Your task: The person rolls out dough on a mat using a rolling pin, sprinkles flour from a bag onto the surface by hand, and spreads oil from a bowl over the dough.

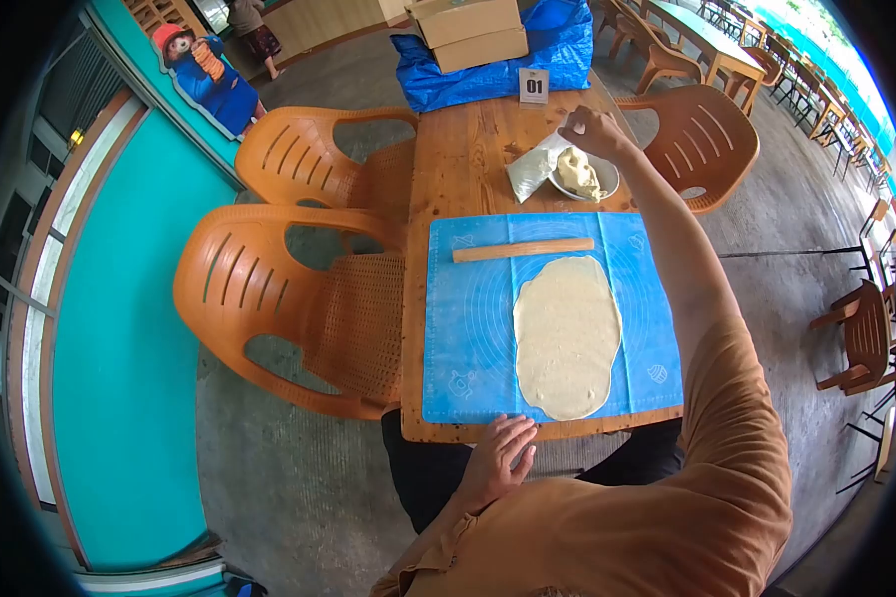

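Observation:
A flat, oval sheet of rolled dough (567,338) lies on a blue baking mat (468,338). Beyond it, a wooden rolling pin (523,250) rests across the mat. My right hand (592,133) is stretched out over a white bowl (610,183) holding a lump of dough (576,173). Its fingers are closed in a pinch, right by the top of a clear plastic bag (534,171) of white powder; what they hold is too small to make out. At the near table edge, my left hand (500,460) has its fingers stretched out, just below the mat, and holds nothing.
The wooden table (458,179) carries a number 01 card (534,86), a blue tarp (423,75) and a cardboard box (468,35) at its far end. Orange chairs (289,298) stand along both sides. A person (254,35) is in the background at upper left.

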A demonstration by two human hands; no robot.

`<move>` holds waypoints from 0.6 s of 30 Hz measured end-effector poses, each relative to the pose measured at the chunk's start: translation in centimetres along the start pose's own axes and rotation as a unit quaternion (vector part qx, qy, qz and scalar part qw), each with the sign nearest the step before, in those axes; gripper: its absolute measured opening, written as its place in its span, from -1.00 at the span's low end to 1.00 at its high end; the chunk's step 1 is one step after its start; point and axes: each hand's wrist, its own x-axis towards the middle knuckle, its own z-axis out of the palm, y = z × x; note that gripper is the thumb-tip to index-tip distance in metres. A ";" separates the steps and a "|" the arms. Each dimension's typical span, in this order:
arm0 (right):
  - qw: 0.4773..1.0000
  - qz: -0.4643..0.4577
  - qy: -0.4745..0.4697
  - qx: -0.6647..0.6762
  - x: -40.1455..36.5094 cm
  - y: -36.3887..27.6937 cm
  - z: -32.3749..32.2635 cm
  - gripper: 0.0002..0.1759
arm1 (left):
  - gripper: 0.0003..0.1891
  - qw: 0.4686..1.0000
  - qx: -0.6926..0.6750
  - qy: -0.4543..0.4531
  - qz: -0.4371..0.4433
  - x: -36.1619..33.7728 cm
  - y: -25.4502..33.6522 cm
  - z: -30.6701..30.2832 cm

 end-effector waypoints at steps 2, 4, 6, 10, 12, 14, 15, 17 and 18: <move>0.991 -0.095 0.070 -0.067 -0.8 -1.4 -1.4 -0.69 | -0.68 1.000 -0.009 -0.001 0.006 0.0 -0.2 0.0; 0.963 -0.189 0.140 -0.133 -0.8 -1.6 -1.6 -0.71 | -0.69 1.000 -0.014 0.001 0.003 0.1 -0.1 -0.1; 0.957 -0.215 0.175 -0.088 -0.8 -1.8 -1.9 -0.75 | -0.71 1.000 -0.019 0.001 0.003 0.1 -0.2 -0.1; 0.995 -0.059 -0.033 0.069 -1.1 -1.4 -1.4 -0.76 | -0.73 1.000 -0.022 0.008 -0.003 0.0 -0.4 0.2; 0.966 0.002 -0.048 0.253 -0.7 -0.9 -0.5 -0.68 | -0.74 1.000 -0.024 0.014 -0.002 0.0 -0.5 0.4; 0.959 -0.012 -0.069 0.274 -0.1 -0.1 -0.2 -0.63 | -0.75 1.000 -0.023 0.013 -0.003 0.0 -0.4 0.3; 0.952 -0.025 -0.090 0.292 0.1 0.2 -0.2 -0.57 | -0.75 1.000 -0.023 0.012 -0.003 -0.1 -0.4 0.4; 0.882 0.065 -0.108 0.453 0.9 1.7 1.3 -0.59 | -0.76 1.000 -0.021 0.010 -0.009 0.0 -0.3 0.4; 0.779 0.152 -0.122 0.596 1.1 2.5 2.0 -0.61 | -0.76 1.000 -0.020 0.011 -0.008 0.0 -0.2 0.3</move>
